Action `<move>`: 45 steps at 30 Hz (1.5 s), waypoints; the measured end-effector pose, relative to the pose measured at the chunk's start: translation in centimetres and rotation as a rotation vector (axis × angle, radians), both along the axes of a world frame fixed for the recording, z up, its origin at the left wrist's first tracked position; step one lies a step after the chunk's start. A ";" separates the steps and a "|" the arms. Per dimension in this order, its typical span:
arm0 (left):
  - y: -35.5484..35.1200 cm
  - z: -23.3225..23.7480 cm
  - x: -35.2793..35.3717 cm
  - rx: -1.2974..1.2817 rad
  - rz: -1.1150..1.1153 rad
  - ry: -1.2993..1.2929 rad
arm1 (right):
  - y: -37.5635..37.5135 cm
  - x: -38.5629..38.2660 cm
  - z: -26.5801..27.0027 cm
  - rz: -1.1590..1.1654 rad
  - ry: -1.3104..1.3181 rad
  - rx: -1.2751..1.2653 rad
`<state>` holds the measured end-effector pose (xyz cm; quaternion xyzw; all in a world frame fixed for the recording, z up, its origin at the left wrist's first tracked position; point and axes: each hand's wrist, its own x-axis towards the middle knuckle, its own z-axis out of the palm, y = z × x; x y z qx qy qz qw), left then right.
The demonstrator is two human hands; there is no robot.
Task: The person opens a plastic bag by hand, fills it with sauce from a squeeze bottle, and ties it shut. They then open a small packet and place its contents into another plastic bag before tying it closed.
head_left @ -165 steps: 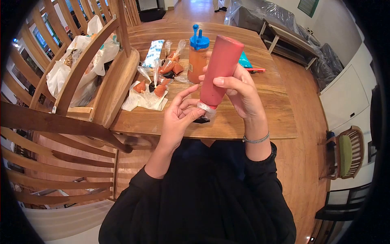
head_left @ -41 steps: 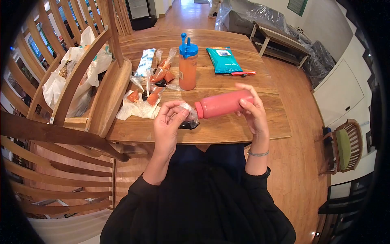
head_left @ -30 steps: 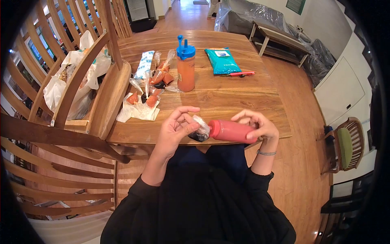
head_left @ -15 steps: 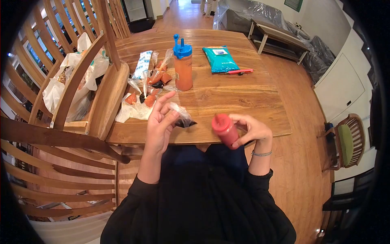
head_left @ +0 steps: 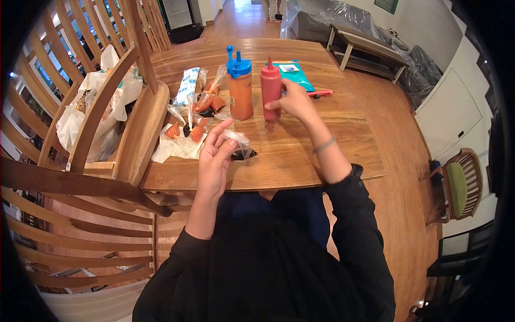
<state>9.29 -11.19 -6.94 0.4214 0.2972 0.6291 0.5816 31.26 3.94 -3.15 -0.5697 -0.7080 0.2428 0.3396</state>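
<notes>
My left hand (head_left: 216, 153) pinches a small clear plastic bag (head_left: 244, 153) with dark sauce in its bottom, low over the near part of the wooden table (head_left: 311, 161). My right hand (head_left: 293, 102) grips a red squeeze bottle (head_left: 271, 86) with a pointed nozzle, held upright by its lower half. Just left of it stands a taller squeeze bottle (head_left: 240, 96) of orange sauce with a blue cap. Farther left lie several knotted sauce bags (head_left: 206, 102), orange and dark, some of them on a white paper or plastic sheet (head_left: 177, 149).
A teal packet (head_left: 298, 78) lies behind the red bottle, beside a red pen-like item (head_left: 322, 93). A blue-and-white packet (head_left: 188, 86) is at the back left. On a wooden chair (head_left: 145, 129) at left sits a white plastic bag (head_left: 102, 107).
My right hand has carried the red squeeze bottle forward and left, from tilted near the table's front edge to upright beside the orange bottle. My left hand has barely moved.
</notes>
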 end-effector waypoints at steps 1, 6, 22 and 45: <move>0.3 -0.2 0.1 0.004 -0.002 0.004 | 1.0 -0.6 -0.4 -0.039 -0.005 0.038; 1.3 -1.7 0.9 0.012 0.024 0.052 | 5.6 -2.4 -6.4 -0.075 0.157 0.199; 1.4 -3.8 1.9 0.031 0.114 -0.044 | -0.7 -2.4 -0.4 0.520 0.372 0.182; 1.7 -4.5 1.8 0.053 0.130 0.021 | -2.1 -2.8 -0.3 0.936 0.294 -0.225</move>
